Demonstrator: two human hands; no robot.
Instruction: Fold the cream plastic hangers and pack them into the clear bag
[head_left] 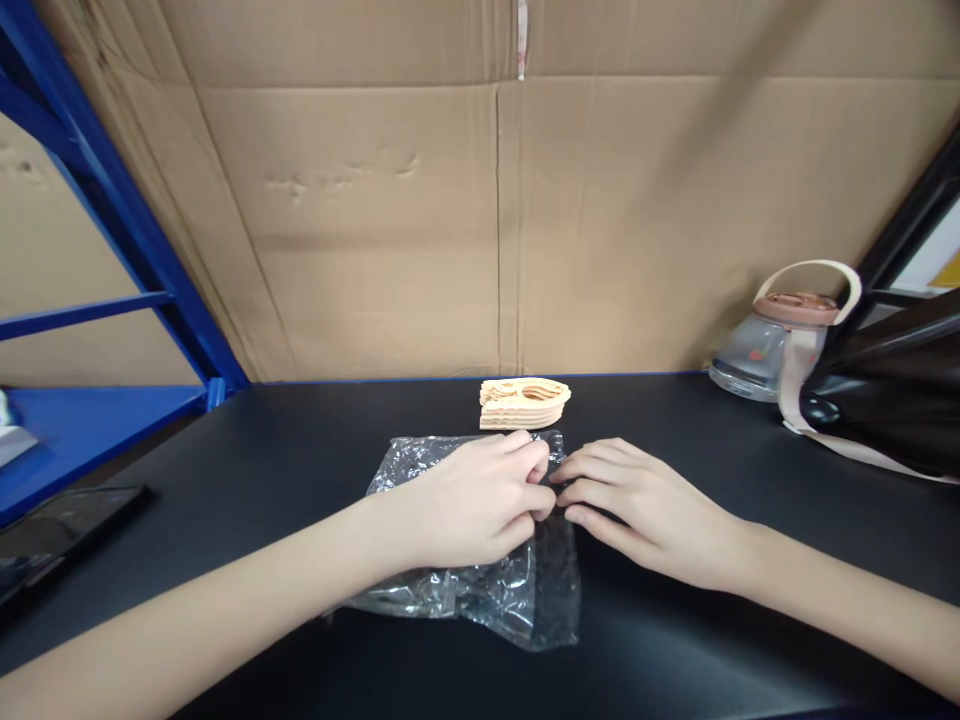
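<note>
A crinkled clear plastic bag (495,590) lies flat on the black table in front of me. My left hand (487,500) rests across the bag with its fingers curled, pinching it near its right side. Close beside those fingertips is my right hand (637,505), fingers stretched and slightly bent, their tips at the bag's right edge. No object shows between them. Just beyond the bag stands a stack of pale, flat cutout pieces (523,405), wood-like, with holes through them. My left hand hides the middle of the bag.
Behind the black table (300,420) rises a cardboard wall (360,230). A clear bottle (772,340) with a pink lid and strap stands at the back right, beside a black bag (892,380). A dark phone-like device (67,530) lies left, near a blue metal frame (142,230).
</note>
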